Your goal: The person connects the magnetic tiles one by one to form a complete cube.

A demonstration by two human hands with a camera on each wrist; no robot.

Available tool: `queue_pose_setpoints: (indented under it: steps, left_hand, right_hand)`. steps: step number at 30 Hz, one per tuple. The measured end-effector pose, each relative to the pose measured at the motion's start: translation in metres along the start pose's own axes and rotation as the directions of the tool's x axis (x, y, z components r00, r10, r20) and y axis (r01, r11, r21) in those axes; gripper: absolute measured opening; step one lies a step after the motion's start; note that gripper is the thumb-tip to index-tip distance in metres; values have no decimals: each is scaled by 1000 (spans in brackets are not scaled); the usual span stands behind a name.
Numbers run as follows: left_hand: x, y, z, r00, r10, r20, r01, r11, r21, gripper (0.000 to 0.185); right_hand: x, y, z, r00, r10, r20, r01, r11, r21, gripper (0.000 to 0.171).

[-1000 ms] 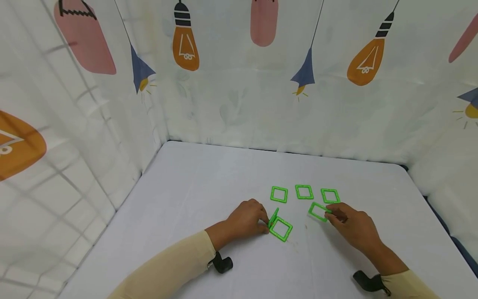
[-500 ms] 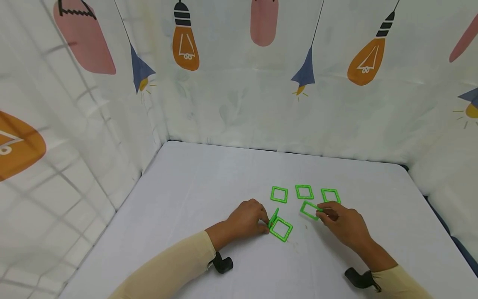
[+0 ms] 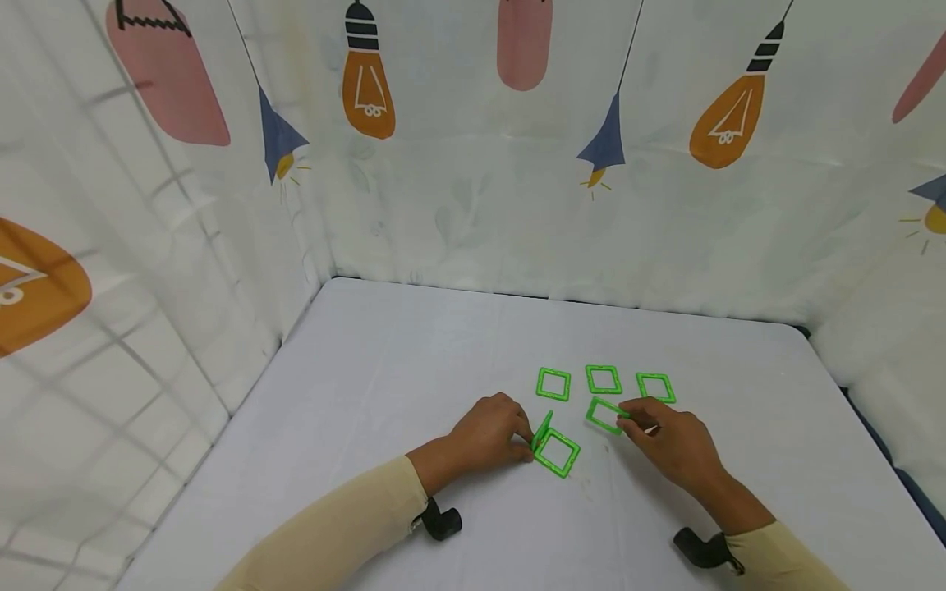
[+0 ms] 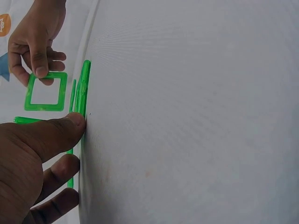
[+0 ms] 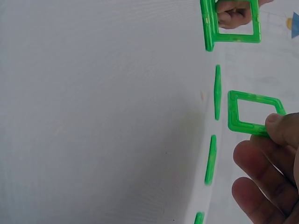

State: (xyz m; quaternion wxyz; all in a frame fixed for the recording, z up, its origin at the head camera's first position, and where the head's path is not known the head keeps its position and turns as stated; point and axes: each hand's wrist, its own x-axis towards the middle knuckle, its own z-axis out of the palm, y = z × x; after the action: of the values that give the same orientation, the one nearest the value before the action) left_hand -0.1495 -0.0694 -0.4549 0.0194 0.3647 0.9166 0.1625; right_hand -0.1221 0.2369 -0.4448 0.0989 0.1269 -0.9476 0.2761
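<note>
My left hand [image 3: 484, 435] steadies a green square magnetic tile [image 3: 543, 428] with its fingertips. That tile stands tilted up along the edge of a second green tile [image 3: 572, 463] lying flat on the table. In the right wrist view, the left fingers show through the raised frame. To the right, my right hand [image 3: 676, 447] pinches another open green square tile [image 5: 233, 112] by one side, between thumb and fingers. This tile hangs above the tabletop, apart from the joined pair. The far edge of the pair is partly covered by the left fingers in the head view.
Behind the hands, three more green square tiles lie in a loose row: a left tile [image 3: 555, 371], a middle tile [image 3: 601, 368] and a right tile [image 3: 653, 376]. A white cloth covers the table [image 3: 414, 345]. Printed curtains [image 3: 473, 213] stand around its back and left sides.
My right hand has moved left with its tile, closer to the joined pair and away from the right tile of the row. My left hand has stayed in place.
</note>
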Motion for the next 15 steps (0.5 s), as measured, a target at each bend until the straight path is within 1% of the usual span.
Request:
queue_pose_setpoints:
  steps: [6,15]
  left_hand:
    - [0,0,0,1000,3,-1,-3,1000,-6,17]
    - [1,-1,1,1000,-3,4,3,1000,-9,17]
  right_hand:
    - [2,-3,3,1000,8,3,-8,1000,5,24]
    - [3,-8,7,1000,-25,-10,25,1000,5,24]
